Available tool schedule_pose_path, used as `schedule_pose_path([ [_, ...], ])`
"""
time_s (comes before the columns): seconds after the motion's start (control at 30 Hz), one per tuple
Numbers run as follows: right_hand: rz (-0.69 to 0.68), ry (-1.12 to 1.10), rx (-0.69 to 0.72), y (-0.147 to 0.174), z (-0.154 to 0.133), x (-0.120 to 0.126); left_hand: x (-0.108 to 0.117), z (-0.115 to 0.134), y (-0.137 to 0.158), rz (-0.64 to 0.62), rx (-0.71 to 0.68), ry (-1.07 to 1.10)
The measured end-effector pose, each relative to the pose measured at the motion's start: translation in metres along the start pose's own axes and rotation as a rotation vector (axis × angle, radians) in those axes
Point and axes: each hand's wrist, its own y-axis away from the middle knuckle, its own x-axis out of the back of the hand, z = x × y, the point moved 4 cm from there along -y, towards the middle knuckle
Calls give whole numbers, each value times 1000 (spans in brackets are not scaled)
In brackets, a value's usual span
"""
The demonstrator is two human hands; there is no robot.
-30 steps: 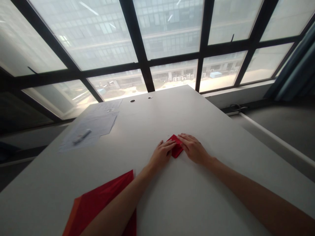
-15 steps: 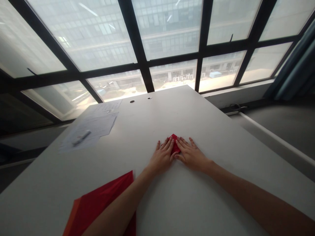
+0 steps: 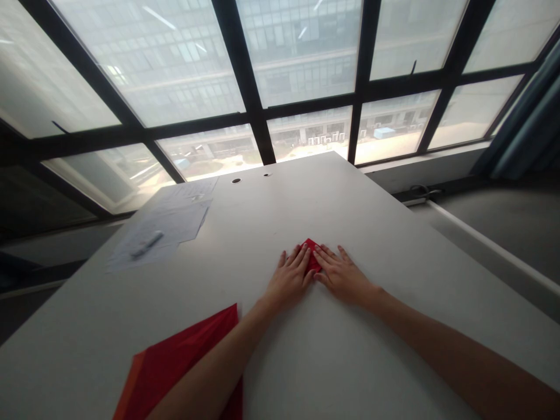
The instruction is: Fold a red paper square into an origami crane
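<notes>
A small piece of folded red paper (image 3: 312,262) lies flat on the white table (image 3: 280,210), between and partly under both hands. My left hand (image 3: 289,277) rests on its left side with the fingers stretched out. On its right side my right hand (image 3: 341,274) lies flat, fingers spread and pointing forward. The two thumbs are close together near the paper's lower end. Fingers cover the side edges of the paper, so its full outline is hidden. Larger red sheets (image 3: 184,361) with an orange edge lie under my left forearm.
White printed papers (image 3: 188,224) are spread at the table's far left, with a pale, blurred stick-like object (image 3: 147,245) on them. A round cable hole (image 3: 236,181) sits near the back edge. Beyond stand dark-framed windows (image 3: 258,128); a blue curtain (image 3: 520,128) hangs at right.
Both hands stay on the red paper, with the right thumb shifted very slightly. The whole view has moved a few pixels; otherwise things lie as before.
</notes>
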Motion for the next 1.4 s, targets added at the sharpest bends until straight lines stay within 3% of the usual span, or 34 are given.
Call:
schedule_pose_path([
  [0.43, 26, 38, -114, 2, 5, -8, 1, -2, 0, 53, -1, 71],
  [0.67, 263, -55, -278, -14, 17, 11, 6, -3, -4, 139, 15, 176],
  [0.87, 255, -25, -235, -14, 13, 11, 14, -13, -3, 320, 141, 286],
  [1.0, 256, -46, -226, -13, 14, 9, 13, -19, -1, 352, 281, 224],
  [1.4, 282, -131, -195, -13, 14, 8, 13, -21, -2, 372, 278, 381],
])
